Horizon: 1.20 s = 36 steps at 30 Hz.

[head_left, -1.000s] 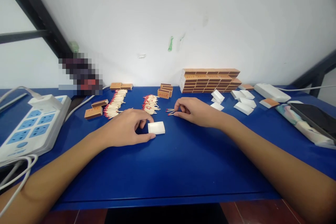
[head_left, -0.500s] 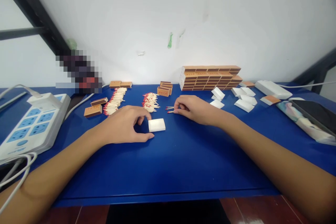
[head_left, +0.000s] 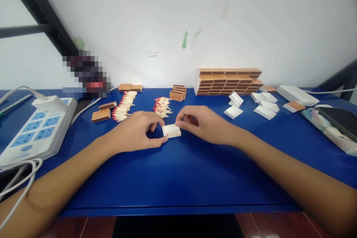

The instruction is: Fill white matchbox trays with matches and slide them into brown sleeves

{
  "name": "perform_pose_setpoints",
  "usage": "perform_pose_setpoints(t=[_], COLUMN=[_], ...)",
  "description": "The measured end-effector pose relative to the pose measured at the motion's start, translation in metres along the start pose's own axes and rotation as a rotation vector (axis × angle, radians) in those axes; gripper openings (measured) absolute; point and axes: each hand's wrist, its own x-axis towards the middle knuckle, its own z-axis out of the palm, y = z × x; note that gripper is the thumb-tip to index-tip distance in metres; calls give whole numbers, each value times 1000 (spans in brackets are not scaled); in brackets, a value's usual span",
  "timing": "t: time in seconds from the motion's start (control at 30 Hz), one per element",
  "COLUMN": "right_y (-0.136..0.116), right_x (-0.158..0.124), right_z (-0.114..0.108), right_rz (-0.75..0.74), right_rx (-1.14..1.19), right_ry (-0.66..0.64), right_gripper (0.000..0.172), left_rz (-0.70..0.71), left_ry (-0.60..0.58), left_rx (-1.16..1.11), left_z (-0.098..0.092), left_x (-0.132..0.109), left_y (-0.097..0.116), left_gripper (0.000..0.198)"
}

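The tray (head_left: 171,131) sits on the worktop (head_left: 178,178) at the middle, between both hands. The left hand (head_left: 136,132) is nearly closed, thumb and forefinger pinching the tray's left end. The right hand (head_left: 203,124) is curled over the tray's right end, with its fingertips closed, as far as I can see, on the matches (head_left: 168,134) lying in it. Their red heads point left.

I see 4 risks here.

1. The tray looks light and shallow. If the right hand pushes harder than the left hand's 2-finger pinch can resist, the tray could skid left or tip up, and the matches would spill.
2. If the matches go down askew, some ends could ride over the tray's rim and roll off onto the worktop.
3. The loose pile (head_left: 162,106) lies just beyond the tray. A careless knuckle could sweep strays from it into the tray, or scatter it.
4. Red heads dragged hard against each other or the tray wall might shed their tips.

The boxes (head_left: 227,81) stacked at the far right stand well apart from all this.
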Motion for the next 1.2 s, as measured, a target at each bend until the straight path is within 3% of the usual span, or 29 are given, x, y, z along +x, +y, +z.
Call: perform_pose_setpoints(t=[0.13, 0.3, 0.43, 0.57, 0.7, 0.83, 0.93, 1.2], right_y=[29, 49, 38, 11, -9, -2, 8, 9], right_x=[7, 11, 9, 3, -1, 12, 30, 48], right_z=[-9, -9, -7, -4, 8, 23, 32, 44], right_rz=[81, 141, 108, 32, -42, -82, -71, -31], right_rx=[-163, -232, -226, -143, -69, 3, -12, -129], right_ry=[147, 64, 33, 54, -18, 107, 218, 127], right_gripper=[14, 16, 16, 15, 10, 15, 9, 10], left_rz=[-3, -17, -10, -18, -1, 18, 21, -21], left_ry=[-9, -31, -22, -6, -12, -60, -112, -179], left_rx=[7, 5, 20, 32, 19, -19, -62, -110], left_z=[-1, -2, -3, -3, -4, -7, -10, -10], left_x=[0, -1, 0, 1, 0, -2, -4, -5], left_y=[0, 1, 2, 2, 1, 2, 5, 10], left_gripper=[30, 32, 31, 30, 29, 26, 24, 23])
